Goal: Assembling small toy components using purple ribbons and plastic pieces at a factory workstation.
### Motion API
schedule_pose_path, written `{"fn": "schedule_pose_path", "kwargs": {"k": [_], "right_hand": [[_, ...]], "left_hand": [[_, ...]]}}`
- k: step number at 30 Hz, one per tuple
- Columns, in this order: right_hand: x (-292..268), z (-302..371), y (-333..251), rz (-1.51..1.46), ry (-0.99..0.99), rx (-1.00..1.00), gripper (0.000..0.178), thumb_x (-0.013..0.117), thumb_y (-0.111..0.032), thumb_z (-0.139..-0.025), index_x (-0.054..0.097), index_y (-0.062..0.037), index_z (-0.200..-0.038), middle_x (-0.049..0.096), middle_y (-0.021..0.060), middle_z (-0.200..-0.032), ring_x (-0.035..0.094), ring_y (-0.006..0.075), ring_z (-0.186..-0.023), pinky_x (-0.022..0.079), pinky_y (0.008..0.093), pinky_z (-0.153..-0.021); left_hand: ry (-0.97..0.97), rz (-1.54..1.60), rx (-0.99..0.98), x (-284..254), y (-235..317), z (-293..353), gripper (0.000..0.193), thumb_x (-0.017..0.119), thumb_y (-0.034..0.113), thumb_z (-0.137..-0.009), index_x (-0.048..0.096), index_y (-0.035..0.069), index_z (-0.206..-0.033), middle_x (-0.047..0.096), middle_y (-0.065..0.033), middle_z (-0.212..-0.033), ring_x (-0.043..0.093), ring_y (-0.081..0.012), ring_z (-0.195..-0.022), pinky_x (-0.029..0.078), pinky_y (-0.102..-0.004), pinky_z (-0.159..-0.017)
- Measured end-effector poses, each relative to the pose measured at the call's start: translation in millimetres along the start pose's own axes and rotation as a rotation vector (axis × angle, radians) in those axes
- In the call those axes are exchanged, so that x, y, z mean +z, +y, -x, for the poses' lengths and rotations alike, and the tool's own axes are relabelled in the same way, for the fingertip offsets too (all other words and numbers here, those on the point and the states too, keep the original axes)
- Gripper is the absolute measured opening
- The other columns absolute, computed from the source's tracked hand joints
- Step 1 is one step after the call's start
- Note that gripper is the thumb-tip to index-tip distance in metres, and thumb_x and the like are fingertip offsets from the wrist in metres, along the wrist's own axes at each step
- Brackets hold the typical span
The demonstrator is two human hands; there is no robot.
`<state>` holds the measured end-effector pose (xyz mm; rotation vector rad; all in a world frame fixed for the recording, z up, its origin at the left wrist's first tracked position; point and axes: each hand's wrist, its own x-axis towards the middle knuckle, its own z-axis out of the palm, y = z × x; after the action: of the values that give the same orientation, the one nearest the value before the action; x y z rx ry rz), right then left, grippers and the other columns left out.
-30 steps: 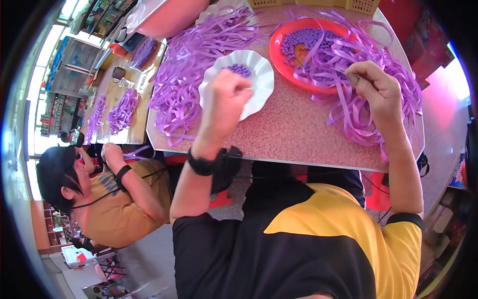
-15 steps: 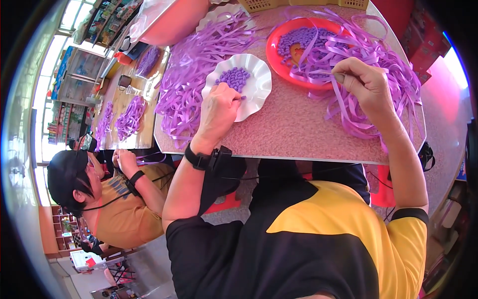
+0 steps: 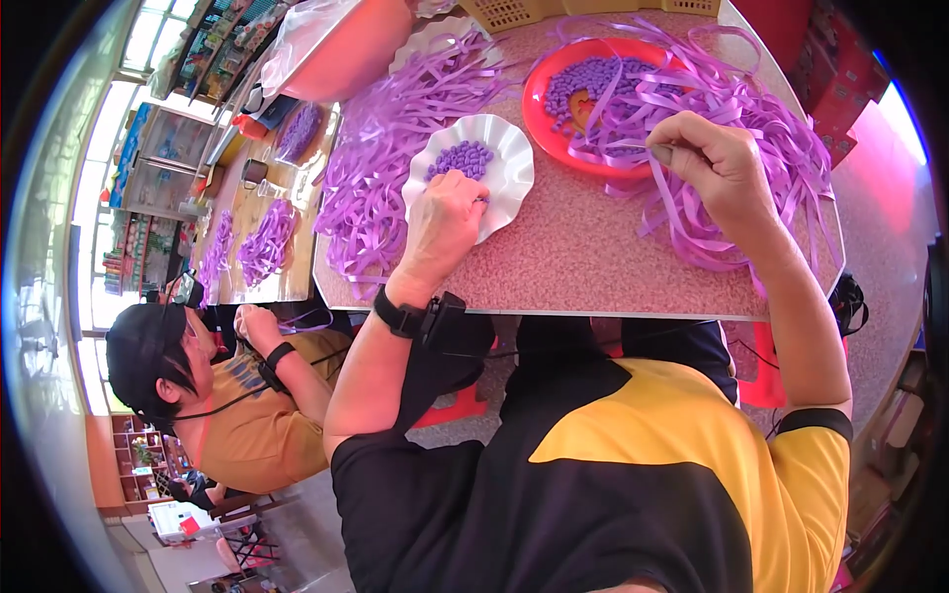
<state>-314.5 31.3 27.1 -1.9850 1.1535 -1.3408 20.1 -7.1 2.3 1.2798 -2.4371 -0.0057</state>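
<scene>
My left hand (image 3: 440, 227) is over a white scalloped plate (image 3: 511, 178), its fingers drawn together around a small purple bead (image 3: 481, 200). More purple beads (image 3: 461, 159) lie heaped in that plate. Raised above the near edge of a red plate (image 3: 539, 119), my right hand (image 3: 717, 168) is closed, thumb against forefinger, on a thin pale sliver that points left and is too fine to name. Purple ribbons (image 3: 732, 109) spill over the red plate and the table beside it, partly covering its own purple beads (image 3: 593, 77).
Another heap of purple ribbons (image 3: 371, 188) spreads across the table's left side. A pink basin (image 3: 341, 49) and a yellow basket (image 3: 633, 8) stand at the back. To my left, a person in an orange shirt (image 3: 262, 435) sits at a wooden table (image 3: 297, 232) holding more ribbons.
The view has shifted slightly. My left hand has closed more over the bead at the plate; my right hand keeps its pinch above the red plate.
</scene>
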Motion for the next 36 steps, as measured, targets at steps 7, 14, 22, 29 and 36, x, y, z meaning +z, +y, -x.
{"fn": "schedule_pose_path", "kwargs": {"k": [7, 14, 22, 29, 36], "right_hand": [[0, -4, 4, 0.018, -0.039, 0.037, 0.009, 0.060, 0.004, -0.087, 0.063, 0.0014, -0.095, 0.065, 0.0024, -0.079, 0.059, 0.0072, -0.074, 0.047, 0.0220, -0.068], [5, -5, 8, -0.246, -0.010, 0.283, 0.014, 0.059, 0.002, -0.088, 0.069, -0.0031, -0.096, 0.061, -0.0037, -0.077, 0.052, 0.0030, -0.070, 0.043, 0.0196, -0.063], [-6, -19, -23, -0.296, 0.008, 0.338, 0.011, 0.060, -0.001, -0.090, 0.067, -0.0017, -0.098, 0.052, -0.0037, -0.067, 0.047, 0.0029, -0.059, 0.037, 0.0190, -0.053], [3, -28, -31, -0.125, 0.098, 0.251, 0.013, 0.060, 0.001, -0.090, 0.069, -0.0020, -0.099, 0.049, -0.0054, -0.066, 0.043, 0.0012, -0.058, 0.034, 0.0204, -0.051], [21, -22, -19, -0.195, 0.140, 0.222, 0.018, 0.059, 0.002, -0.090, 0.071, -0.0017, -0.104, 0.051, -0.0068, -0.071, 0.041, 0.0010, -0.063, 0.034, 0.0203, -0.054]], "left_hand": [[0.037, 0.203, -0.146, -5, 5, -5, 0.008, 0.062, -0.001, -0.078, 0.066, 0.002, -0.084, 0.063, -0.0092, -0.080, 0.061, -0.0265, -0.073, 0.049, -0.0374, -0.064], [0.033, 1.841, -0.348, -5, 47, -54, 0.007, 0.061, 0.002, -0.087, 0.066, -0.001, -0.088, 0.066, -0.0130, -0.085, 0.059, -0.0167, -0.068, 0.046, -0.0275, -0.055], [-0.085, 2.210, -0.212, 25, 81, -93, 0.009, 0.062, 0.002, -0.090, 0.066, -0.001, -0.098, 0.065, -0.0124, -0.093, 0.061, -0.0179, -0.076, 0.048, -0.0276, -0.058], [-0.102, 2.360, -0.184, 40, 82, -102, 0.021, 0.060, 0.006, -0.095, 0.063, 0.000, -0.115, 0.064, -0.0118, -0.101, 0.061, -0.0203, -0.088, 0.049, -0.0287, -0.068], [-0.124, 2.441, -0.252, 53, 76, -95, 0.019, 0.059, 0.006, -0.096, 0.062, 0.001, -0.113, 0.064, -0.0120, -0.103, 0.060, -0.0214, -0.091, 0.050, -0.0302, -0.073]]}}
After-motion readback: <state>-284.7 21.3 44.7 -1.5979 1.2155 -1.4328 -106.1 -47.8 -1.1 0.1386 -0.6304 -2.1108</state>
